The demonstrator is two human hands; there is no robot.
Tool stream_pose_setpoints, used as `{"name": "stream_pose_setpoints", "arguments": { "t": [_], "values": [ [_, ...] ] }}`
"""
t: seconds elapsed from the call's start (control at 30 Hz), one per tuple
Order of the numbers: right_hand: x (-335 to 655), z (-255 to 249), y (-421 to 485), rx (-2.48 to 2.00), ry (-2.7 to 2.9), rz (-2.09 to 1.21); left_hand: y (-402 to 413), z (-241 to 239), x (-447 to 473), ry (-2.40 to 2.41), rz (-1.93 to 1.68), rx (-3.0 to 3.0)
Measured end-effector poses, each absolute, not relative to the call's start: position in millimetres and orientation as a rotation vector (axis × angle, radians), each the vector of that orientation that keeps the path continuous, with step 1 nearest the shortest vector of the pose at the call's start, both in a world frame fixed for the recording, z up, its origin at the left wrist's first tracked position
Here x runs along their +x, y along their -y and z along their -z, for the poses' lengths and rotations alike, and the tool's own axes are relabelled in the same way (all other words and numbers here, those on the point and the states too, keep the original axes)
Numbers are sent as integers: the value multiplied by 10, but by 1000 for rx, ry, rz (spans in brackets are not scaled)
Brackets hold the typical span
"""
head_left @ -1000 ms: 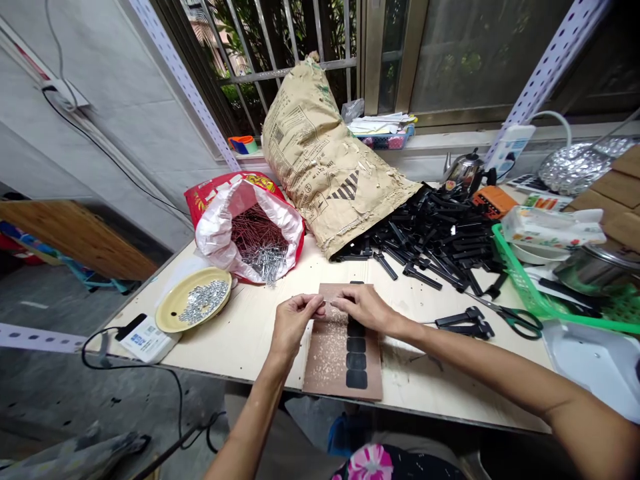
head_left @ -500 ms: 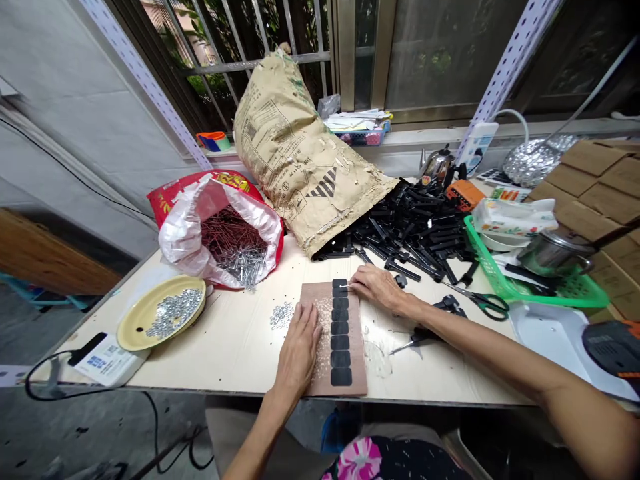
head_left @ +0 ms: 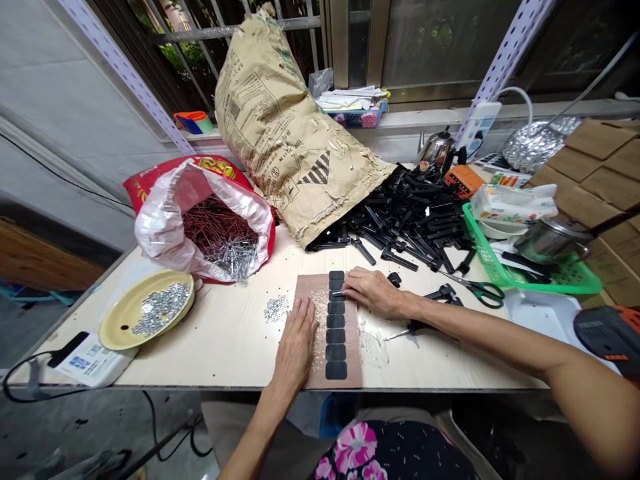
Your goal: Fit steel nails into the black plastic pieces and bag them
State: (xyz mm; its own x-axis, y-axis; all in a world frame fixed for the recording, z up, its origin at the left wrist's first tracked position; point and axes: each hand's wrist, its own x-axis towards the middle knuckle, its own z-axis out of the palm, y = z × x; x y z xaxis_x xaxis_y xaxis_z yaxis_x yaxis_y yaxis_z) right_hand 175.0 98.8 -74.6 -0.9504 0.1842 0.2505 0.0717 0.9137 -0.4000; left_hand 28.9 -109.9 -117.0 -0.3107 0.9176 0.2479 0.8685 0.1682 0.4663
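Note:
A brown board (head_left: 305,283) lies on the table, carrying a column of black rounded squares (head_left: 336,352) and a scatter of tiny pale bits. My left hand (head_left: 297,340) rests flat on the board's left side, fingers stretched out and holding nothing. Over the upper squares, my right hand (head_left: 371,292) is closed in a pinch. From its fingertips a thin, light metal-looking piece (head_left: 338,293) points left across a square; its kind is too small to tell. Small shiny metal pieces (head_left: 277,309) lie left of the board.
A yellow dish (head_left: 113,320) holds more shiny pieces. Behind it stands a red-and-white bag (head_left: 155,223) of nails. Black plastic parts (head_left: 400,220) spill from a large paper sack (head_left: 295,147). To the right are scissors (head_left: 487,293), a green basket (head_left: 550,283) and a power tool (head_left: 605,337).
My right hand has moved slightly down the column, from the top square to one just below, still pinching the thin piece. My left hand stays on the board. The whole view has shifted a little.

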Motion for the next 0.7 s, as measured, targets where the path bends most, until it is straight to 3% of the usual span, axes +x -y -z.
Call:
{"name": "stream_pose_setpoints", "arguments": {
  "t": [0.23,0.5,0.63,0.7],
  "values": [
    [1884,806,-826,-334,2754,-665,841,917,332,-2418,-1005,1712],
    [2280,509,-1280,-1014,1974,-1263,412,852,285,-2320,-972,1790],
    [2588,537,-1469,-1067,1666,-1555,291,832,347,-2319,-963,1842],
    [2705,592,-1505,-1082,1573,-1552,206,813,430,-2287,-973,1883]
  ]
}}
